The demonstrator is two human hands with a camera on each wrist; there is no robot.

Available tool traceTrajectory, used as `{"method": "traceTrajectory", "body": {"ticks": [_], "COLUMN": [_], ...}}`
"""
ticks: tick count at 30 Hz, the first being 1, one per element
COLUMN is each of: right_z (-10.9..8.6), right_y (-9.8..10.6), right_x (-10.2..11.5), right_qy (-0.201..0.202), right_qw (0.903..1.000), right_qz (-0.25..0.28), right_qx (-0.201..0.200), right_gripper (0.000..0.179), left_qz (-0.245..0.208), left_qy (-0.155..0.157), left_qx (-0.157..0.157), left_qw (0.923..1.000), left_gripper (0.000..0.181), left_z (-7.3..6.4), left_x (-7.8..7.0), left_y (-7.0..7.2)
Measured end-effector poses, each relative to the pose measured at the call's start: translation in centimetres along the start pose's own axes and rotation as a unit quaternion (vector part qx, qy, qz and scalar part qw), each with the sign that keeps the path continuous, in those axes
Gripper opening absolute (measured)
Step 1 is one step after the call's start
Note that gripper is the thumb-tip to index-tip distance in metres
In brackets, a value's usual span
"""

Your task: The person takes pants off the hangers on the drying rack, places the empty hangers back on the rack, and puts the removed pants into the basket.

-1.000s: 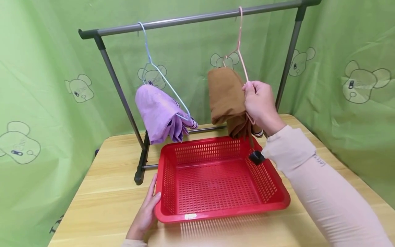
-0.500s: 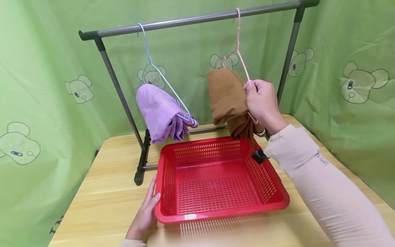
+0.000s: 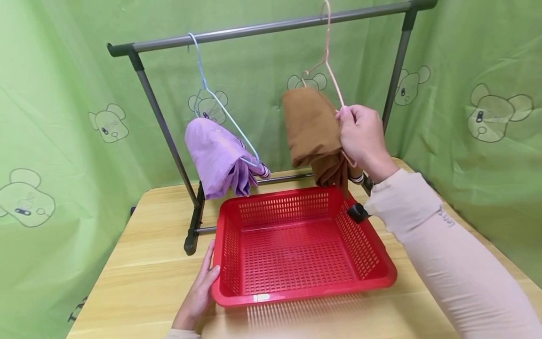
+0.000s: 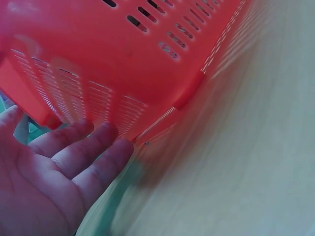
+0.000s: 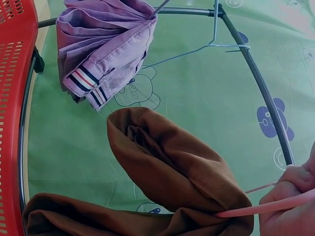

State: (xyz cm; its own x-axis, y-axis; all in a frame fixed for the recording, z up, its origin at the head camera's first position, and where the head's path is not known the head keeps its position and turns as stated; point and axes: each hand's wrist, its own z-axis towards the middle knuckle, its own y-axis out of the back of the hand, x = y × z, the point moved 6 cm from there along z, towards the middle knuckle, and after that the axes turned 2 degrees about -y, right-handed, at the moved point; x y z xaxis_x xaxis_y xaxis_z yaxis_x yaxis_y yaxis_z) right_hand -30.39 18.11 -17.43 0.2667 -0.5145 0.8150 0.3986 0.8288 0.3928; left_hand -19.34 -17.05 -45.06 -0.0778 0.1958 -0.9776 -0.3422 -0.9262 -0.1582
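My right hand [image 3: 362,136] pinches the side of a pink hanger [image 3: 333,82]. A folded brown garment [image 3: 311,125] with a striped edge hangs over that hanger's lower bar; its folds [image 5: 172,162] face the right wrist view. The hanger's hook stands raised above the rail [image 3: 262,29] of the rack. My left hand [image 3: 198,296] is at the left side of a red slotted plastic basket [image 3: 305,295]. In the left wrist view, my extended left fingers [image 4: 93,157] touch the basket's outer wall, and the thumb touches its rim in the head view.
A blue hanger [image 3: 230,113] hangs on the rail's left part, bearing a pleated purple garment [image 3: 213,155] with striped trim. The rack's foot [image 3: 191,241] stands behind the basket on a wooden table [image 3: 139,263]. Green cloth [image 3: 51,117] surrounds the table.
The pink hanger has risen with the brown garment, so its hook now stands above the rail. My right hand has shifted slightly up and right. The left hand and basket stay put.
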Motion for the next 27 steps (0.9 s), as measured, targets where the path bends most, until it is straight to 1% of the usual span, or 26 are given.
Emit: {"method": "traceTrajectory", "body": {"ticks": [4, 12, 20, 27], "right_z": [-0.1, -0.2, -0.3, -0.5], "right_y": [0.2, 0.6, 1.1, 1.6], "right_x": [0.0, 0.0, -0.2, -0.1], "right_qy": [-0.003, 0.004, 0.002, 0.011], "right_qw": [1.0000, 1.0000, 0.9999, 0.9999], "right_qz": [-0.005, 0.003, 0.006, 0.001], "right_qx": [0.003, 0.000, 0.013, 0.004], "right_gripper": [0.038, 0.037, 0.035, 0.035], "left_qz": [0.002, 0.005, 0.013, 0.011], "left_qy": [0.004, 0.004, 0.017, 0.017], "left_qx": [-0.008, -0.007, -0.017, -0.012], "left_qw": [1.0000, 1.0000, 0.9996, 0.9997], "left_gripper": [0.062, 0.061, 0.061, 0.061], "left_z": [0.0, 0.0, 0.0, -0.1], "left_x": [0.1, -0.1, -0.2, -0.1], "left_y": [0.0, 0.0, 0.1, 0.1]}}
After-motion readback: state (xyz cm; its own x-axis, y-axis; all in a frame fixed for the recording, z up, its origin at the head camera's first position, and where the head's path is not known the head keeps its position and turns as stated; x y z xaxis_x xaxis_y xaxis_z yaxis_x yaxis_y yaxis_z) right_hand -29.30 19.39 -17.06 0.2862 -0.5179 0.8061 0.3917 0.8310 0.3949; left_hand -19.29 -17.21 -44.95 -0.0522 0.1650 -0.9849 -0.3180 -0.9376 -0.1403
